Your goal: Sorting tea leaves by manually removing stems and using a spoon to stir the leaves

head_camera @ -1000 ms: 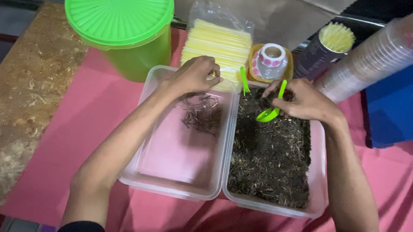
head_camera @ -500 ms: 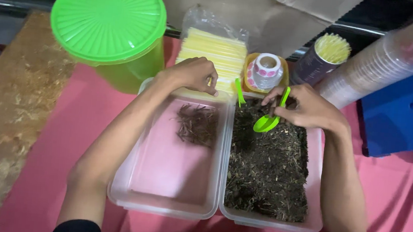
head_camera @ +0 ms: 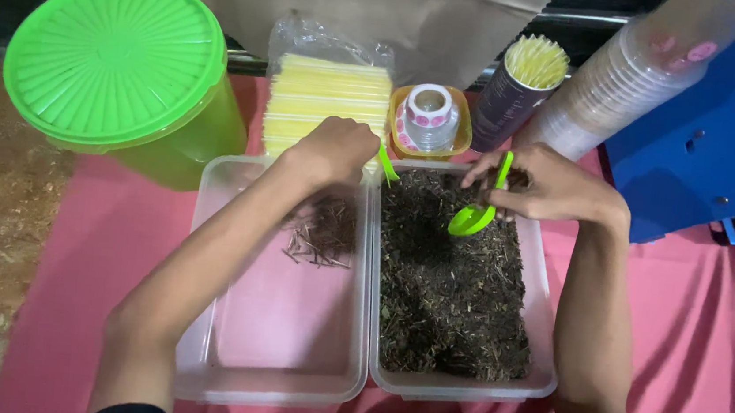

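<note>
the right hand (head_camera: 555,186) has a narrow grip on a green spoon (head_camera: 476,214) over the tray of dark dried leaves (head_camera: 449,284). the left hand (head_camera: 332,150) is curled above the twig pile (head_camera: 322,234); what its grip holds i cannot tell.

Two tubs sit side by side: twigs (head_camera: 321,233) in the left tub (head_camera: 268,375), what looks like dried leaf (head_camera: 452,302) in the right tub (head_camera: 539,372).
</note>
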